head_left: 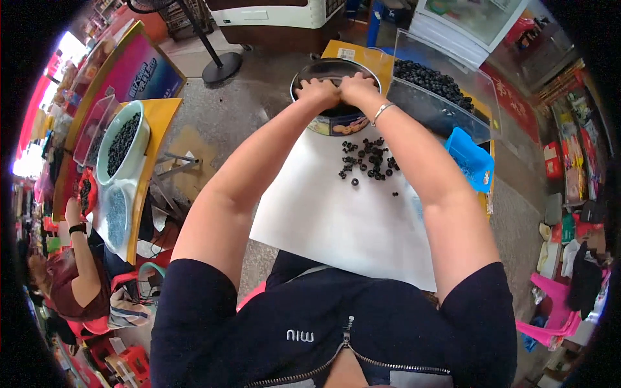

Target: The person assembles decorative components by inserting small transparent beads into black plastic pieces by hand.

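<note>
Left hand: over the round tin, fingers spread and bent at its mouth; whether this hand (318, 92) grips anything inside cannot be told.
Right hand: beside the other at the same opening, fingers bent; this hand (358, 89) may or may not hold something, as its fingertips are hidden.
Tin: the round tin (339, 127) stands at the far end of the white sheet, with both hands at its mouth; its contents are mostly hidden.
Loose black pieces: a scattered group (370, 159) lies just on the near side of the tin, with one small piece apart from the rest.
Tipping risk: uneven pressure on the rim could tilt the tin and spill whatever is inside.
Scatter risk: the loose pieces look small and roundish, so a brush from the right forearm or a tug on the sheet could send them rolling.
Surface: a smooth white sheet (336, 223) covers most of the yellow-edged table (339, 48); a clear bin (414, 101) of black pieces and a blue basket (485, 176) are on the right.
Room: a second table (163, 116) on the left bears a pale green basin (141, 141) of black pieces, near a co-worker's hand (73, 211); beyond are a fan stand (222, 68), a glass-doored fridge (475, 19) and stocked shelves (574, 158).
</note>
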### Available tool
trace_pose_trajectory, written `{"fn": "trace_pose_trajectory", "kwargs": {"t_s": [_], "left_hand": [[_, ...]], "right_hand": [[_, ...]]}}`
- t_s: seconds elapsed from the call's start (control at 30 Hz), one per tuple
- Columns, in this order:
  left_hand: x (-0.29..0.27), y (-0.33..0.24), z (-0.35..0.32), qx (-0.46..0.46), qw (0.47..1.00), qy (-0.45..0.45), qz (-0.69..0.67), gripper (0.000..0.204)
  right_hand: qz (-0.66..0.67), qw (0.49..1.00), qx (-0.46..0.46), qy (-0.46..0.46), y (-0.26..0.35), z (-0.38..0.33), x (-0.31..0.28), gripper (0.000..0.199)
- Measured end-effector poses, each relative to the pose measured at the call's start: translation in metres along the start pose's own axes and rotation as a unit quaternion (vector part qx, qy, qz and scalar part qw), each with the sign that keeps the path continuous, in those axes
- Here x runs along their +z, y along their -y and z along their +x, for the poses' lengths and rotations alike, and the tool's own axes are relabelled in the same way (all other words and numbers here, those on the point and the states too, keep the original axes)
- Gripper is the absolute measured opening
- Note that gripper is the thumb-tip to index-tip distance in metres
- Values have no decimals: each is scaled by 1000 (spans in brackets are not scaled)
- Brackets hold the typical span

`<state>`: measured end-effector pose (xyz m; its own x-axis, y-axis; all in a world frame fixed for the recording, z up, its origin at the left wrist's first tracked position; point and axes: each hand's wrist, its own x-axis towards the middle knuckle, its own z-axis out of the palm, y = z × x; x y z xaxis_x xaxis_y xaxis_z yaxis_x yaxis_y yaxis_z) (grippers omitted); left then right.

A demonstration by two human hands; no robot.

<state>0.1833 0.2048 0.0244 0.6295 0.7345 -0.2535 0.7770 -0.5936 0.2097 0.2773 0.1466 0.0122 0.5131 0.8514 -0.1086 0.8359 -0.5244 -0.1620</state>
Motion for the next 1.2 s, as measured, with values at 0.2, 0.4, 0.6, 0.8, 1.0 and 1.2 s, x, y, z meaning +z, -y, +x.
{"fn": "trace_pose_trajectory", "kwargs": {"t_s": [0.2, 0.4, 0.6, 0.8, 1.0, 1.2], "left_hand": [[14, 4, 19, -41, 999, -13, -19, 50], [18, 7, 37, -2, 998, 2, -66, 45], [36, -1, 56, -170, 857, -21, -486, 45], [30, -26, 35, -17, 843, -121, -523, 36], [7, -25, 14, 50, 642, -289, -708, 24], [-12, -54, -74, 123, 629, -231, -732, 25]], "right_hand": [[-93, 983, -135, 80, -6, 26, 9, 41], [19, 986, -98, 134, -2, 23, -1, 34], [654, 757, 14, 7, 11, -11, 11, 32], [783, 599, 132, -98, 4, 25, 24, 32], [720, 673, -4, -169, 29, -3, -16, 29], [673, 693, 13, -258, 32, -104, -58, 26]]}}
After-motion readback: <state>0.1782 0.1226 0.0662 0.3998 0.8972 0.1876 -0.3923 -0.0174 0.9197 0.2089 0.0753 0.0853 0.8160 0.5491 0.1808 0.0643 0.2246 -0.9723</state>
